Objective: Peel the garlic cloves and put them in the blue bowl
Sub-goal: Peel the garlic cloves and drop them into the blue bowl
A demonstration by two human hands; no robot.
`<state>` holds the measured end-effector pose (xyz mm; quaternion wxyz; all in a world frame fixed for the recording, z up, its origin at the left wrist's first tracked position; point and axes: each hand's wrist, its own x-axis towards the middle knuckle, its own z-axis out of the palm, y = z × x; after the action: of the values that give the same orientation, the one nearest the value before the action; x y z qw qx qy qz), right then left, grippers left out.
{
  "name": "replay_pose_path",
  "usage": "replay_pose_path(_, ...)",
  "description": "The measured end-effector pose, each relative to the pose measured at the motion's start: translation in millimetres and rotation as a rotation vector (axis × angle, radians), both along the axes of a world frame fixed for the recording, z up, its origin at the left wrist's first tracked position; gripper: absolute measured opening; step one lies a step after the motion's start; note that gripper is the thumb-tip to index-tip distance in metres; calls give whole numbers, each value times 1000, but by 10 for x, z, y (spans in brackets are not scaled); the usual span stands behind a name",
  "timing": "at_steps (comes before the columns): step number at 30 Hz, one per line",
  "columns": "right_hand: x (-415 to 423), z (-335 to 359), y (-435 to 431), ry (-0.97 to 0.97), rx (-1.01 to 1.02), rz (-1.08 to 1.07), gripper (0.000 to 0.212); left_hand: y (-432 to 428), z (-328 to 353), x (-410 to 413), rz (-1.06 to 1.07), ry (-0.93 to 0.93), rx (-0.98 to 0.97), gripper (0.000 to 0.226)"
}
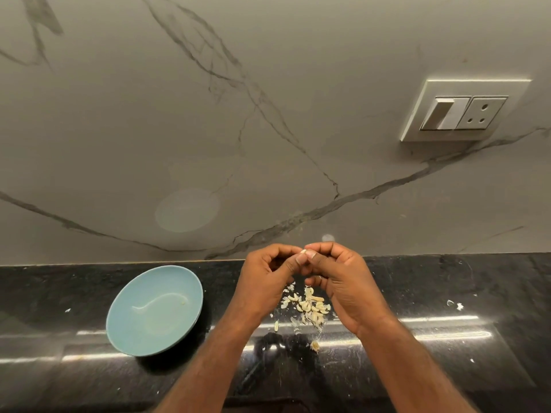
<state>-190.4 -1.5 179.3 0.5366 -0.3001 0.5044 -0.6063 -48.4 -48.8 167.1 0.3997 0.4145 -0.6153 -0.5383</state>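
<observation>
Left hand (264, 278) and right hand (346, 284), fingers curled, pinch a small pale garlic clove (303, 251) over scattered pale peelings (310, 308); round blue bowl (167, 281) sits left

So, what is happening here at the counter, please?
A person is peeling garlic with bare hands. The left hand and the right hand are raised together above the black counter and pinch a small garlic clove between their fingertips. Under them lies a pile of garlic skins and pieces. The blue bowl stands to the left of the hands, and no whole clove shows in it yet.
</observation>
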Motion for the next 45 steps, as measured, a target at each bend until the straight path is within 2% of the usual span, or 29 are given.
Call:
replay_pose_path(2, -7, 5, 3, -23, -11, 14, 11, 2, -5, 2, 3, 19, -25, 10)
replay_pose_path(6, -29, 33, 15, 60, -34, 60, 21, -20, -10, 32, 20, -58, -98, 6)
replay_pose_path(11, -56, 47, 17, 126, -22, 64, 15, -36, 25, 57, -25, -146, -208, 5)
replay_pose_path(13, -56, 54, 23, 144, -37, 61, 16, -17, 46, 52, -38, -162, -214, 7)
replay_pose_path(17, -4, 48, 33, 218, -104, 25, 5, 25, 77, 41, -39, -156, -205, 13)
replay_pose_path(19, 32, 41, 49, 229, -136, 1, 8, 50, 108, 32, -44, -112, -171, 13)
replay_pose_path(25, 157, 51, 74, 196, -250, -60, 15, 125, 185, -15, -29, 193, 130, 19)
replay_pose_path(29, 201, 39, 66, 212, -328, -84, 23, 140, 201, -56, -17, 275, 250, 23)
replay_pose_path(31, 194, 52, 60, 230, -332, -70, 20, 153, 213, -89, 1, 302, 271, 24)
replay_pose_path(35, 138, 71, 39, 158, -210, -50, 10, 131, 158, -79, 74, 241, 157, 18)
replay_pose_path(36, 111, 84, 36, 128, -165, -41, 12, 124, 143, -65, 88, 209, 113, 13)
replay_pose_path(38, 58, 112, 32, 104, -72, 21, 33, 109, 124, -42, 99, 130, 16, 8)
replay_pose_path(40, 29, 151, 29, 114, -8, 103, 43, 94, 123, -23, 92, 48, -74, 6)
replay_pose_path(45, 15, 179, 20, 229, 30, 210, 35, 44, 115, 33, 34, -54, -228, 8)
